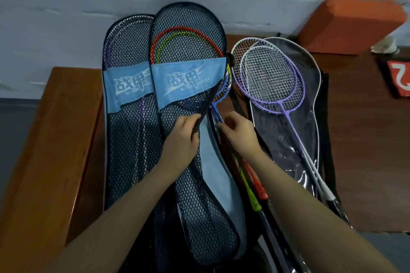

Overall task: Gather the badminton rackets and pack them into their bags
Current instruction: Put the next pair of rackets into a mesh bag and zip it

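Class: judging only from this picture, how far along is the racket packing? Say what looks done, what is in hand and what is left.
Done: the left mesh bag holds a purple racket. In hand: the left hand grips the edge of the middle mesh bag, with red and green racket heads inside, while the right hand holds the blue racket at its opening. Left: the purple and white rackets lie on top of the clear bag.
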The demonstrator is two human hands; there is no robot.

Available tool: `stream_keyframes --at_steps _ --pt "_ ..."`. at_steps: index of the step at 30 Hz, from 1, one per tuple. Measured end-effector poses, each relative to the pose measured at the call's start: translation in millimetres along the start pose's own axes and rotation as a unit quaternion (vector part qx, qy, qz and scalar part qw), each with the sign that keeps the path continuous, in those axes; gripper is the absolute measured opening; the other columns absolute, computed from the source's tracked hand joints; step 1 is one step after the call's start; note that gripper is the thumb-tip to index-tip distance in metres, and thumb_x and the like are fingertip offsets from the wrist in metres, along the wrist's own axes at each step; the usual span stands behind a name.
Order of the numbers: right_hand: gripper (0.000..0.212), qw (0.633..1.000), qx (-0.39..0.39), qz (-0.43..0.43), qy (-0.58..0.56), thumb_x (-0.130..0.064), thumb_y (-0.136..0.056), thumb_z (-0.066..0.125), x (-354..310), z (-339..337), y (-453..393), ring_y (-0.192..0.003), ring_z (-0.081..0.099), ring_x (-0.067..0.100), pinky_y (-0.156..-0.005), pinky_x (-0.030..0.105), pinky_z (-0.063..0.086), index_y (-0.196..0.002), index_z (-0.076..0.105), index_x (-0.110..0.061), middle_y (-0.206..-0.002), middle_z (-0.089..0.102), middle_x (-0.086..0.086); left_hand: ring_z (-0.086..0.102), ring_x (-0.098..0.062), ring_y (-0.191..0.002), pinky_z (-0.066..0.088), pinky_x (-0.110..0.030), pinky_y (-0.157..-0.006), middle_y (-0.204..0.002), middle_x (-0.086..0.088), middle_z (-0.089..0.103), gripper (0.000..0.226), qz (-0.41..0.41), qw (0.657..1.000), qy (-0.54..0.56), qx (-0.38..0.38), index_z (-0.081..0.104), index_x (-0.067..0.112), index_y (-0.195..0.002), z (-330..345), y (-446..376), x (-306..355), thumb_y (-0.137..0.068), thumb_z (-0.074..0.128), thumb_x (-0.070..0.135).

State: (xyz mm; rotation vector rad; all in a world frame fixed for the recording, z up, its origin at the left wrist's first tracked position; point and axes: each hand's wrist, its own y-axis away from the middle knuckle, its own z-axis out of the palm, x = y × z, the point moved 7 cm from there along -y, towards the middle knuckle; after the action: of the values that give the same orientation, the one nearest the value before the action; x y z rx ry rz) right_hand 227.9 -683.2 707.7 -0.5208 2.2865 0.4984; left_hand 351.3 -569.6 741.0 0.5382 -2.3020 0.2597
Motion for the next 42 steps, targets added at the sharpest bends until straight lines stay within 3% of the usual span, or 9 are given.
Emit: stream_keyframes --at_steps 4,7,11,15,20,26,31,35,42 --pt "0.034 0.997 -0.013 -0.05 0.051 -0.029 -0.089 0.059 2.3 -9.6 21.1 -0.104 0.057 0.019 -0.084 0.036 0.049 -0.121 0.058 -0.018 -0.112 0.061 0.002 0.053 -0.029 -0.097 0.051 -0.036 -0.076 -0.118 -0.016 0.047 0.068 0.037 0.995 -0.095 -0.006 0.035 0.005 -0.138 15.7 14.1 4.7 -0.079 0.067 0.01" --pt "0.033 0.996 0.009 -0.059 0.062 -0.029 -0.089 0.059 15.1 -25.1 52.3 -0.102 0.057 0.02 -0.081 0.04 0.051 -0.121 0.058 -0.02 -0.107 0.06 0.0 0.048 -0.031 -0.106 0.046 -0.039 -0.09 -0.122 -0.018 0.044 0.078 0.006 0.992 -0.129 0.002 0.032 0.006 -0.139 27.3 36.8 8.4 -0.076 0.072 0.024" --pt "0.028 0.994 -0.013 -0.058 0.095 -0.028 -0.085 0.063 40.2 -39.1 101.7 -0.089 0.06 0.024 -0.072 0.038 0.051 -0.112 0.063 -0.02 -0.095 0.062 0.003 0.041 -0.03 -0.114 0.037 -0.039 -0.096 -0.128 -0.016 0.038 0.065 -0.043 0.99 -0.135 -0.013 0.038 0.012 -0.136 45.2 83.8 17.7 -0.081 0.067 0.031" --pt "0.034 0.988 -0.022 -0.067 0.139 -0.031 -0.082 0.066 64.4 -51.8 142.9 -0.092 0.06 0.022 -0.072 0.031 0.046 -0.114 0.062 -0.02 -0.098 0.065 0.002 0.047 -0.033 -0.106 0.041 -0.04 -0.09 -0.12 -0.016 0.043 0.052 -0.059 0.988 -0.138 -0.026 0.049 0.011 -0.126 66.9 132.3 30.0 -0.082 0.066 0.032" --pt "0.049 0.987 -0.055 -0.062 0.14 -0.03 -0.082 0.067 84.7 -55.8 175.0 -0.105 0.058 0.02 -0.08 0.031 0.046 -0.128 0.051 -0.02 -0.117 0.06 0.002 0.049 -0.025 -0.101 0.044 -0.034 -0.09 -0.122 -0.012 0.036 0.058 -0.124 0.989 -0.076 -0.039 0.038 0.008 -0.135 95.2 157.1 41.0 -0.087 0.059 0.034" --pt "0.05 0.994 -0.062 -0.041 0.086 -0.021 -0.079 0.07 90.1 -52.1 176.8 -0.1 0.058 0.022 -0.082 0.032 0.047 -0.126 0.054 -0.016 -0.111 0.06 0.006 0.047 -0.029 -0.1 0.045 -0.039 -0.086 -0.112 -0.016 0.045 0.046 -0.133 0.988 -0.073 -0.026 0.048 -0.002 -0.126 107.7 161.3 40.9 -0.085 0.062 0.013" --pt "0.043 0.998 -0.059 -0.024 -0.026 -0.018 -0.075 0.076 89.3 -50.0 182.1 -0.087 0.06 0.014 -0.081 0.024 0.047 -0.116 0.064 -0.014 -0.099 0.066 0.004 0.05 -0.016 -0.092 0.033 -0.014 -0.085 -0.106 -0.004 0.046 0.038 -0.13 0.991 0.026 0.027 0.054 0.004 -0.125 93.1 162.4 51.9 -0.088 0.054 0.002" --pt "0.033 0.996 -0.068 -0.035 0.044 -0.025 -0.077 0.074 84.5 -31.0 182.8 -0.089 0.059 0.022 -0.08 0.031 0.048 -0.107 0.067 -0.013 -0.098 0.061 0.006 0.048 -0.009 -0.081 0.035 -0.011 -0.081 -0.1 0.002 0.044 0.038 -0.115 0.993 0.029 0.026 0.056 0.011 -0.124 74.8 176.0 53.8 -0.087 0.058 0.007" --pt "0.061 0.982 -0.032 -0.002 0.188 -0.052 -0.07 0.072 67.5 -2.7 191.0 -0.105 0.05 0.03 -0.086 0.037 0.031 -0.115 0.053 -0.015 -0.107 0.061 0.005 0.051 -0.007 -0.079 0.044 -0.021 -0.088 -0.101 0.0 0.05 0.037 -0.094 0.995 0.044 0.011 0.059 0.015 -0.122 40.0 186.2 38.5 -0.085 0.061 0.009"
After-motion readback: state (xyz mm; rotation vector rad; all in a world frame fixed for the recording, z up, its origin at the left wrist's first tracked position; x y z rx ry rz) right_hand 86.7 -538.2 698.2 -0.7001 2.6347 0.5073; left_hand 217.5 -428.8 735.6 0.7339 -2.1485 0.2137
